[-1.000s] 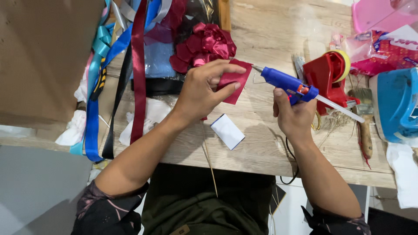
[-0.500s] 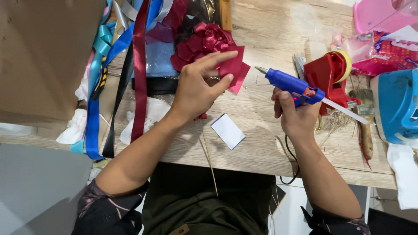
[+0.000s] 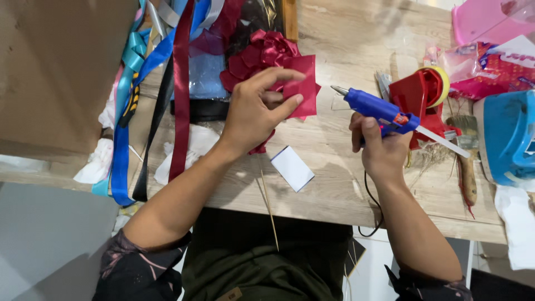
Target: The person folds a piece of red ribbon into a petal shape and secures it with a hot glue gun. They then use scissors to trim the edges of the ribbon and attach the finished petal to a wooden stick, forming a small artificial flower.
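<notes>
Crimson ribbon square (image 3: 301, 86) in left hand's (image 3: 253, 114) pinching grip, fingers outstretched

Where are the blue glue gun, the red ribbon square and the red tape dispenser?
blue glue gun (image 3: 372, 107), head view, on its barrel.
red ribbon square (image 3: 304, 83), head view, on its flat middle.
red tape dispenser (image 3: 415, 97), head view, on its red body.

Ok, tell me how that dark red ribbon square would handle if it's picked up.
The ribbon square, pinched by the left hand, probably weighs almost nothing and flexes easily. Its sheen suggests it is slippery. It looks creased along a fold, so it likely keeps a bend.
</notes>
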